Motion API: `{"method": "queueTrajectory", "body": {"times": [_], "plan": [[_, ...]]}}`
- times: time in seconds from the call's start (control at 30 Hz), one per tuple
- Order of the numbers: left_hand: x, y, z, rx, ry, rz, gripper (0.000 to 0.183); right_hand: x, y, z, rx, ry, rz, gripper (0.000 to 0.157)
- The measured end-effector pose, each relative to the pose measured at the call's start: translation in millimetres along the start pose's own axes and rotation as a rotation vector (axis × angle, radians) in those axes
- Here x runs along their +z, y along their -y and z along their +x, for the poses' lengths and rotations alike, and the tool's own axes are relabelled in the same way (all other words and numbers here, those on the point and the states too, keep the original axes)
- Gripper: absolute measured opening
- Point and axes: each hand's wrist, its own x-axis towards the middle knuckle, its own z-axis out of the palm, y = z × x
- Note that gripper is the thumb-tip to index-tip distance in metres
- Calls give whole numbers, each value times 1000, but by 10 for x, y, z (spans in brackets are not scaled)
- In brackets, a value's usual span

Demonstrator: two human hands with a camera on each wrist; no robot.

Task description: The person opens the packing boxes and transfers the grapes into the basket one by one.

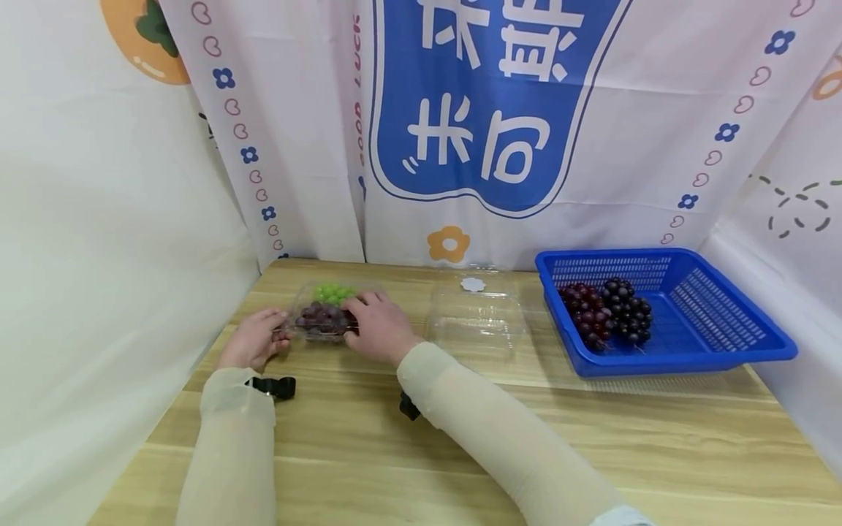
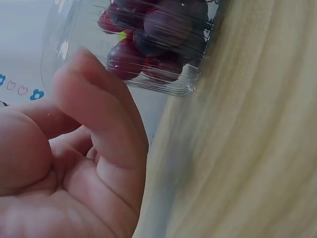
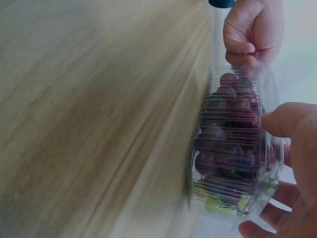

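Observation:
A clear plastic clamshell box (image 1: 320,336) stands at the left of the table with dark red grapes (image 3: 233,134) and green grapes (image 1: 332,294) inside, its lid down over them. At the box's left end, my left hand (image 1: 255,340) pinches the edge between thumb and bent fingers. My right hand (image 1: 380,326) grips the lid from the right, thumb at the near rim and fingers spread over the top. In the left wrist view, the curled left fingers (image 2: 106,109) overlap the box's clear corner.
An open, clear clamshell box (image 1: 476,325) with a white label on its raised lid stands right of the hands. Farther right, a blue basket (image 1: 713,358) holds a bunch of red grapes (image 1: 585,314) and one of black grapes (image 1: 628,310). A printed cloth (image 1: 316,212) hangs behind the table.

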Motion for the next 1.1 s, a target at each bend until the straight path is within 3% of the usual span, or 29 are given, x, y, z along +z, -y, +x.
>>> {"method": "queueTrajectory", "body": {"times": [0.17, 0.27, 0.4, 0.47, 0.6, 0.87, 0.97, 1.1], "plan": [[-23, -73, -61, 18, 67, 80, 54, 14, 17, 11, 9, -15, -14, 51], [-18, -179, -153, 66, 141, 230, 63, -3, 28, 13, 18, -8, -13, 51], [56, -288, -204, 98, 188, 436, 91, -29, 42, 13, 25, -11, -15, 51], [107, -309, -199, 93, 180, 504, 102, -33, 50, 17, 27, -17, -21, 52], [166, -283, -181, 95, 159, 553, 109, -5, 58, 28, 24, -24, -52, 55], [187, -178, -126, 125, 153, 550, 100, 33, 46, 43, 16, -31, -56, 61], [192, -180, -109, 120, 125, 589, 98, 9, 37, 47, 14, -27, -43, 59], [202, -184, -79, 165, 65, 688, 81, -8, 22, 63, 16, -27, -46, 55]]}}
